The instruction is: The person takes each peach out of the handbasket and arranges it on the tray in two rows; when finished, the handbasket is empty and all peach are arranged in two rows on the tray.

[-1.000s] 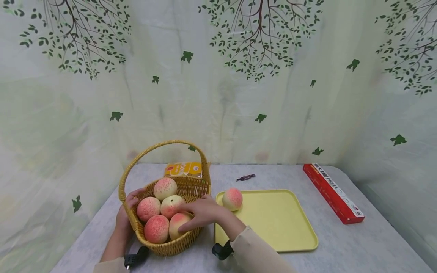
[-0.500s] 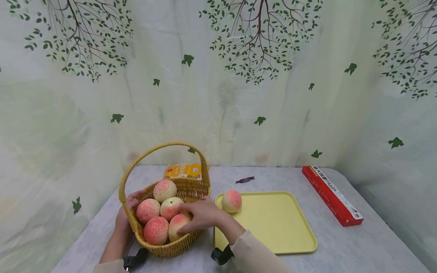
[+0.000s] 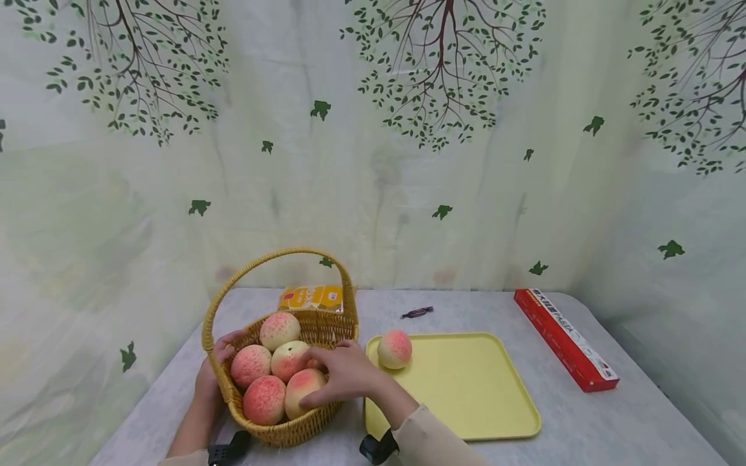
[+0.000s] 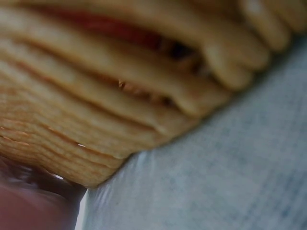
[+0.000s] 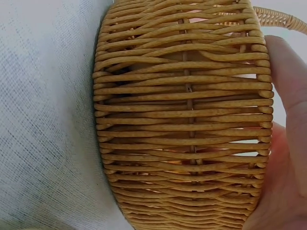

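A wicker basket [image 3: 294,432] with a tall arched handle stands on the left of the table, several pink-and-cream peaches inside it. My left hand [image 3: 211,372] holds the basket's left side, its fingers partly hidden behind the handle's base. From the right, my right hand [image 3: 346,369] reaches over the rim. Its thumb and fingers are around the front-right peach [image 3: 297,388], and the fingers also lie against a paler peach [image 3: 285,362] behind it. Woven canes fill the left wrist view; in the right wrist view the thumb [image 5: 288,72] shows beyond the rim.
Right of the basket lies a yellow tray [image 3: 460,388], with one peach [image 3: 394,349] at its back-left corner. Farther back are a wrapped candy [image 3: 417,312] and an orange packet [image 3: 315,298] behind the basket. A red pasta box [image 3: 565,343] lies at the right.
The whole scene sits slightly lower in the head view, as the head camera has tilted. Both hands, the basket and the peaches keep their places relative to one another.
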